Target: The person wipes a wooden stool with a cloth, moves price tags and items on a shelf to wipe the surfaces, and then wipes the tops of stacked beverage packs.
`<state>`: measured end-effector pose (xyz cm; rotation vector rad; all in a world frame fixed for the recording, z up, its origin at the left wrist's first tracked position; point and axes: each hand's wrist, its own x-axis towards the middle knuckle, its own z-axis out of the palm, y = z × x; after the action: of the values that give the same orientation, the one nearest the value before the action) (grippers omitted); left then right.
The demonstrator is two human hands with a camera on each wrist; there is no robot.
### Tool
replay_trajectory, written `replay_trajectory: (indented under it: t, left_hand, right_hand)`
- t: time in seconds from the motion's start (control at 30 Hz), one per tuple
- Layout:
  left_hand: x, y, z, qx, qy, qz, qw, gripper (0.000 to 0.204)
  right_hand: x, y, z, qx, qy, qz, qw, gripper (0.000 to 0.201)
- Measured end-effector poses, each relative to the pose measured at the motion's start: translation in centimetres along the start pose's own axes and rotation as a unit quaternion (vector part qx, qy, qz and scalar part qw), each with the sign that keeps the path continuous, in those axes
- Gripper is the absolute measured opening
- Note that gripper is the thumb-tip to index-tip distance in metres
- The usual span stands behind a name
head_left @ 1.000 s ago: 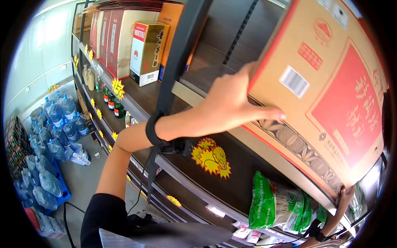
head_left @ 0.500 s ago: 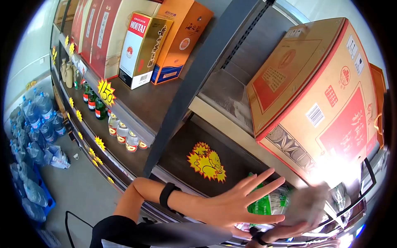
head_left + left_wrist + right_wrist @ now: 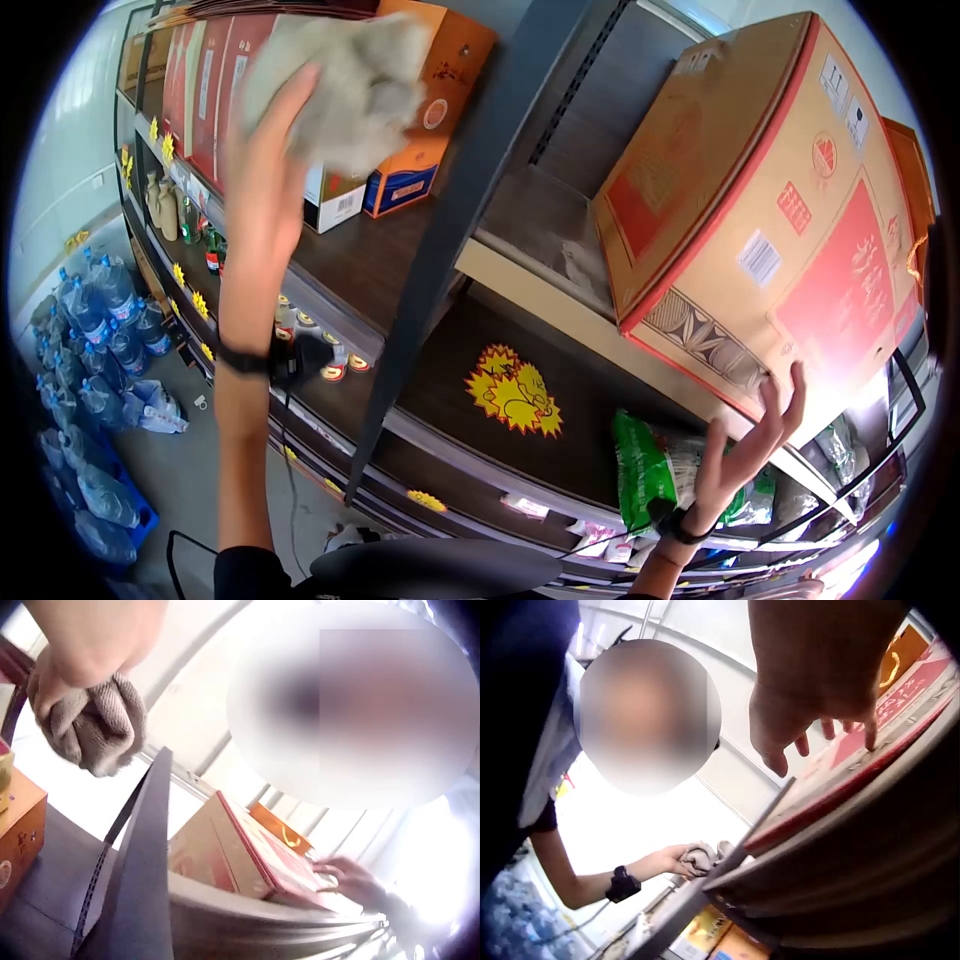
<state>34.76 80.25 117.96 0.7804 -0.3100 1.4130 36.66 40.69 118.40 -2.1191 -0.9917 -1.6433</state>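
as left hand (image 3: pixel 265 200) rises, it clutches a grey cloth (image 3: pixel 340 100) before orange box (image 3: pixel 448 110) | right hand (image 3: pixel 738 462) (empty, fingers extended) near carton (image 3: pixel 745 225) | work seemingly shifts leftward

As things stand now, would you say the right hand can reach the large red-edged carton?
Likely yes: the right hand looks empty and close to the front of the carton, with nothing visible between them.

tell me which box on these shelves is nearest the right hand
The tan carton with red edges. The right hand is by its lower edge; the orange-and-blue box and red boxes stand across the dark upright, nearer the left hand.
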Motion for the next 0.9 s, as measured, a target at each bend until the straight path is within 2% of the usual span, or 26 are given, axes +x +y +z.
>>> replay_trajectory:
  t: [0.03, 0.1, 0.17, 0.2, 0.23, 0.27, 0.3, 0.37, 0.4, 0.43, 0.47, 0.5, 0.57, 0.6, 0.63, 0.7, 0.73, 0.77, 0.83, 0.87, 0.9]
  left_hand:
    - [3.8, -2.6, 0.8, -0.031, -0.084, -0.135, 0.987, 0.049]
    - [5.0, -4.6, 3.3, -0.099, -0.135, -0.191, 0.967, 0.047]
    - [5.6, -8.1, 8.3, 0.046, -0.268, -0.247, 0.93, 0.043]
    - [6.0, -9.2, 9.1, 0.159, -0.39, -0.151, 0.894, 0.046]
    - [7.3, -10.7, 10.4, 0.267, -0.498, -0.038, 0.824, 0.048]
    - [8.7, -14.1, 11.2, 0.27, -0.501, -0.034, 0.822, 0.048]
    - [9.8, -17.9, 11.6, 0.243, -0.57, 0.091, 0.78, 0.056]
    - [10.6, -20.3, 13.6, 0.213, -0.632, 0.22, 0.712, 0.064]
    - [9.4, -19.1, 15.4, 0.299, -0.614, 0.052, 0.729, 0.074]
    - [8.8, -18.8, 17.0, 0.371, -0.576, -0.116, 0.719, 0.084]
    - [8.5, -19.5, 17.9, 0.338, -0.605, -0.168, 0.701, 0.09]
    - [8.2, -19.7, 18.6, 0.339, -0.606, -0.168, 0.7, 0.09]
    - [6.9, -22.2, 19.8, 0.335, -0.666, -0.135, 0.652, 0.088]
    - [6.6, -22.4, 19.6, 0.31, -0.658, -0.114, 0.677, 0.077]
    - [6.0, -23.6, 19.4, 0.301, -0.665, -0.125, 0.672, 0.077]
    - [6.1, -23.6, 19.1, 0.275, -0.728, -0.189, 0.598, 0.061]
    - [4.5, -25.2, 18.4, 0.305, -0.711, -0.184, 0.607, 0.047]
    - [4.3, -25.5, 18.1, 0.302, -0.712, -0.191, 0.605, 0.047]
    - [4.9, -25.0, 18.2, 0.355, -0.726, -0.208, 0.551, 0.041]
    - [4.7, -23.6, 18.2, 0.413, -0.714, -0.179, 0.536, 0.038]
    - [4.4, -21.0, 18.4, 0.417, -0.717, -0.171, 0.533, 0.038]
  right_hand:
    - [0.5, 1.3, 0.2, -0.059, 0.03, 0.005, 0.998, 0.043]
    - [0.8, 2.4, 1.3, -0.046, 0.039, 0.017, 0.998, 0.041]
    - [0.7, 3.5, 1.9, -0.058, 0.064, 0.009, 0.996, 0.038]
    - [0.4, 3.4, 1.7, -0.082, 0.055, -0.005, 0.995, 0.038]
    - [0.3, 3.8, 2.1, -0.107, 0.057, -0.021, 0.992, 0.038]
    - [0.3, 4.1, 2.1, -0.109, 0.055, -0.034, 0.992, 0.039]
    - [0.2, 4.0, 1.4, -0.11, 0.056, -0.034, 0.992, 0.039]
    - [0.4, 4.4, 2.1, -0.147, 0.056, -0.071, 0.985, 0.04]
    - [0.2, 4.5, 2.0, -0.154, 0.054, -0.055, 0.985, 0.041]
    - [0.1, 4.6, 2.5, -0.159, 0.055, -0.054, 0.984, 0.041]
    - [0.1, 4.7, 2.5, -0.183, 0.049, -0.061, 0.98, 0.041]
    - [0.1, 4.5, 2.1, -0.202, 0.047, -0.069, 0.976, 0.041]
    - [0.0, 4.7, 2.4, -0.209, 0.045, -0.083, 0.973, 0.039]
    - [0.0, 4.7, 2.3, -0.21, 0.049, -0.08, 0.973, 0.038]
    - [-0.2, 4.6, 2.4, -0.216, 0.039, -0.07, 0.973, 0.038]
    - [0.4, 4.3, 3.0, -0.213, 0.029, -0.077, 0.974, 0.035]
    - [0.1, 4.4, 3.2, -0.21, 0.045, -0.071, 0.974, 0.036]
    - [-0.1, 4.6, 3.4, -0.204, 0.068, -0.07, 0.974, 0.038]
    - [-0.2, 4.5, 2.9, -0.216, 0.056, -0.066, 0.973, 0.037]
    - [0.0, 4.5, 3.0, -0.22, 0.047, -0.078, 0.971, 0.036]
    - [0.1, 4.3, 3.1, -0.224, 0.047, -0.085, 0.97, 0.035]
